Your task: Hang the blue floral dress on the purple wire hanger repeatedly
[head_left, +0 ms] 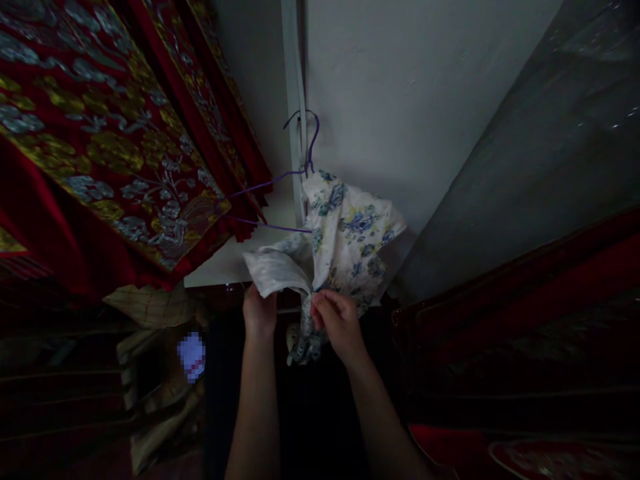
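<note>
A white shirt (357,227) with blue flowers hangs from a thin purple hanger (270,182). Its right half covers one hanger arm, while the other arm sticks out bare to the left. The left front is folded back, so the plain white inside shows. My left hand (260,313) holds this turned-back part from below, its fingers mostly hidden behind the cloth. At the middle front, my right hand (340,323) is closed, with thumb and fingers pinching the shirt's edge. Below my hands the lower part of the shirt dangles in a bunch.
The hanger's hook loops over a pale strip (295,73) along the wall (390,80). Red cloth embroidered in gold and silver (110,133) hangs close at the left. Checked fabric (150,307) lies below it. A grey translucent sheet (530,153) and more red cloth (540,287) are at the right.
</note>
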The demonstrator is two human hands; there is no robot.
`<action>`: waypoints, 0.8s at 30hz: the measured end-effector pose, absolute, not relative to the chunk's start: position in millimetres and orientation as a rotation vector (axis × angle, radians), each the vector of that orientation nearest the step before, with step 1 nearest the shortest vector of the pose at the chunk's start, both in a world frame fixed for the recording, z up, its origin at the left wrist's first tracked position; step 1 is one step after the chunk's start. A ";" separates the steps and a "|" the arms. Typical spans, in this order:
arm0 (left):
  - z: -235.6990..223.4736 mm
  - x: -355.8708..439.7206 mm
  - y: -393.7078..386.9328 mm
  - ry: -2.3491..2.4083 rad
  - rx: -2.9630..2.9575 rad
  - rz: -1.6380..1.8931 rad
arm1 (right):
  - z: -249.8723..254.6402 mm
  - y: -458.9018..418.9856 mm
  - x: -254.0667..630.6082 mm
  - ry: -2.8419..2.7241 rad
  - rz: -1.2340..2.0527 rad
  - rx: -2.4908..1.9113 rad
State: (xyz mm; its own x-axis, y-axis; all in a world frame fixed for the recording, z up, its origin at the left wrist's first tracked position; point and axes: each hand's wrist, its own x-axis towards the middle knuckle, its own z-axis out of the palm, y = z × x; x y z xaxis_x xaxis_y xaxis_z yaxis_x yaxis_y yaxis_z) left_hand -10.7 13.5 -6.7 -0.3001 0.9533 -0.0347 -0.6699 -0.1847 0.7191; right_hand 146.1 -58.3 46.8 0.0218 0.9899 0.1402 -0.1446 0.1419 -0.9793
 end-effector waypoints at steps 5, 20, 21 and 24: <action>-7.1 15.3 -2.7 0.841 0.503 1.742 | 33.6 -61.2 173.9 -1.270 1.241 -1.093; 65.3 54.2 -75.9 0.888 1.918 1.292 | 38.1 -54.3 175.3 -0.851 1.624 -0.817; 65.6 53.0 -76.0 0.931 2.009 1.271 | 42.5 -56.5 172.9 -0.824 1.648 -0.777; 63.3 40.5 -68.8 0.952 1.970 1.263 | 54.9 -59.8 174.1 -0.956 1.687 -0.742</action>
State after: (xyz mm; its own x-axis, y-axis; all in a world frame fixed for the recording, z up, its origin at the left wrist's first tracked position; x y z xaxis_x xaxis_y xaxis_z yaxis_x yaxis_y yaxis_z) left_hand 40.5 -68.8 63.3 0.2882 0.8224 0.4906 0.2455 -0.5587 0.7922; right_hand 174.1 -59.8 54.9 -0.2948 0.9551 -0.0285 -0.4663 -0.1698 -0.8682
